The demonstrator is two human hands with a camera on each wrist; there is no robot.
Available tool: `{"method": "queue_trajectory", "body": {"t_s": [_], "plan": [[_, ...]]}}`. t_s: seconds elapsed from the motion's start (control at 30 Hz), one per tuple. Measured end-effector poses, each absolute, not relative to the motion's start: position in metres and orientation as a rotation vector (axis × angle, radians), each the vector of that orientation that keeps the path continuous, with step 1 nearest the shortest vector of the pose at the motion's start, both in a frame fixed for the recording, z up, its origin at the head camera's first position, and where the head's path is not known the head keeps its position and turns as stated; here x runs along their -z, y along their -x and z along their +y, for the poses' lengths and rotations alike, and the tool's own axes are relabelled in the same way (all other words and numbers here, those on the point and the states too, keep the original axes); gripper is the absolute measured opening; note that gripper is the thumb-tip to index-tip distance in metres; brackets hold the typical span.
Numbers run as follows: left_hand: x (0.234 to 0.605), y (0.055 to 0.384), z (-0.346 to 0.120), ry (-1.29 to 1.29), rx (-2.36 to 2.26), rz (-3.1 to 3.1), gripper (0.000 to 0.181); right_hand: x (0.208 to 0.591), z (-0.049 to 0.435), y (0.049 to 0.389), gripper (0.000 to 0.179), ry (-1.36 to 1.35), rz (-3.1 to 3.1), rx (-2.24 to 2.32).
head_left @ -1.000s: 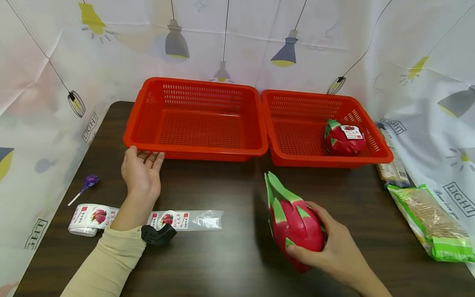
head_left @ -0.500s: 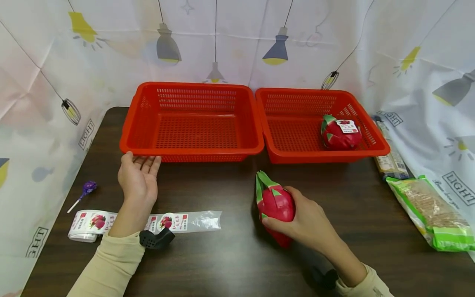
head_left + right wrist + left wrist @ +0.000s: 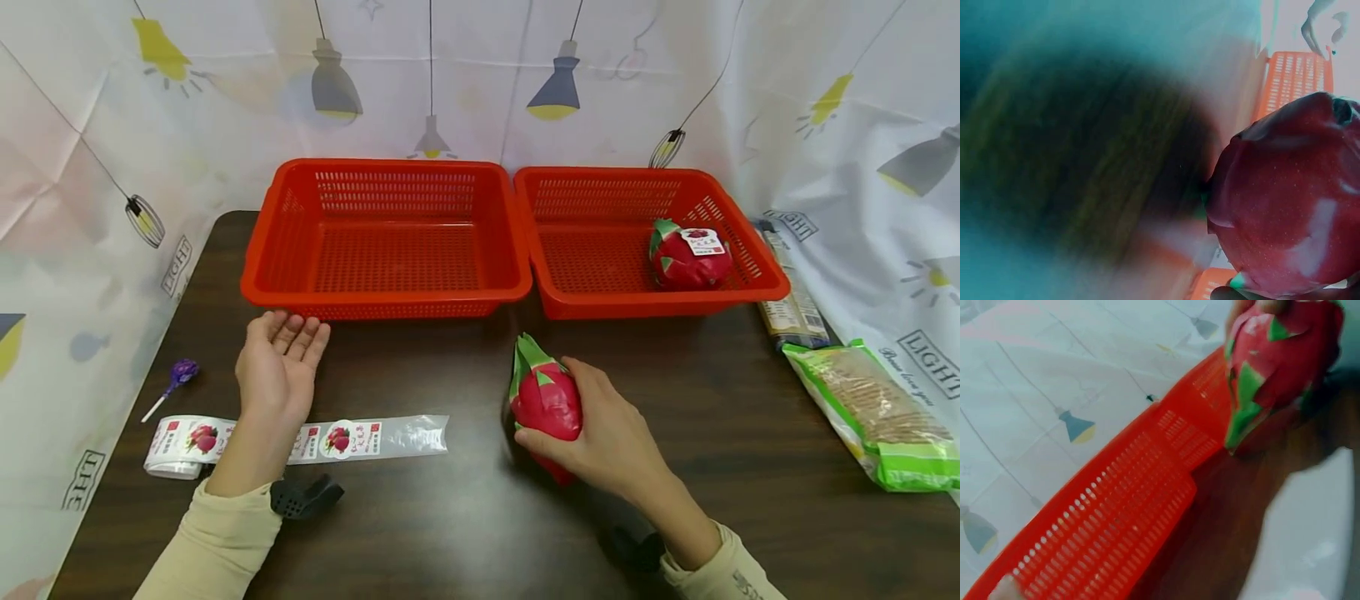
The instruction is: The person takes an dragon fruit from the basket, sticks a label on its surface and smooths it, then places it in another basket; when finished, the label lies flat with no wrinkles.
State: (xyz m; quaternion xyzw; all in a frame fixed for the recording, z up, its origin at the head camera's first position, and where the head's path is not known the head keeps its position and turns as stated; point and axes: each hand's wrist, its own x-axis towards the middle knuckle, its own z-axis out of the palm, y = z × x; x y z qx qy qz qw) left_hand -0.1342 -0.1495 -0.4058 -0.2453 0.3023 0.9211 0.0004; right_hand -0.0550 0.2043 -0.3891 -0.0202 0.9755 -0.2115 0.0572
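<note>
My right hand [image 3: 611, 429] grips a dragon fruit [image 3: 547, 404] from its right side, thumb in front, over the middle of the table. The fruit is red with green leafy tips pointing away from me. In the right wrist view the dragon fruit [image 3: 1291, 200] fills the right side. My left hand [image 3: 277, 367] lies palm up with relaxed fingers, its fingertips just below the front rim of the left red basket [image 3: 386, 296]. Under the left forearm runs a strip of dragon fruit stickers [image 3: 352, 440], partly hidden by it.
A second red basket [image 3: 660, 304] holds another dragon fruit [image 3: 686, 265] with a sticker on it. A purple lollipop [image 3: 180, 372] lies at the left. On the right are a green-edged bag [image 3: 877, 408] and a dark packet [image 3: 795, 300]. A printed cloth [image 3: 465, 75] hangs behind.
The right hand has carried the dragon fruit leftward and a little away from me. The left hand's fingers have drawn slightly down from the left basket's rim. The head view has shifted slightly.
</note>
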Motion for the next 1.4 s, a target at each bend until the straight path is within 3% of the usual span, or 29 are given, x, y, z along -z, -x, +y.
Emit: {"method": "queue_trajectory", "body": {"t_s": [0.1,0.27,0.4,0.57,1.03,1.23,1.4], "plan": [[0.412,0.115,-0.158,0.460,-2.538,1.376,0.021,0.390,0.204,0.054,0.100,0.082,2.968,0.640],[0.426,0.084,-0.167,-0.190,-1.572,2.435,0.029,0.390,0.201,0.054,0.102,0.110,2.991,0.591],[0.432,0.066,-0.169,-0.414,-0.942,2.805,0.034,0.389,0.199,0.055,0.104,0.132,3.007,0.552],[0.435,0.055,-0.171,-0.432,-0.683,2.839,0.048,0.389,0.196,0.057,0.102,0.167,3.005,0.544],[0.439,0.057,-0.170,-0.469,-0.686,2.914,0.052,0.383,0.198,0.049,0.100,0.267,3.050,0.614],[0.432,0.055,-0.180,-0.401,-0.575,2.935,0.063,0.375,0.192,0.042,0.089,0.556,3.208,0.813],[0.432,0.056,-0.186,-0.386,-0.505,2.940,0.053,0.367,0.178,0.037,0.068,0.944,3.269,1.007]]}}
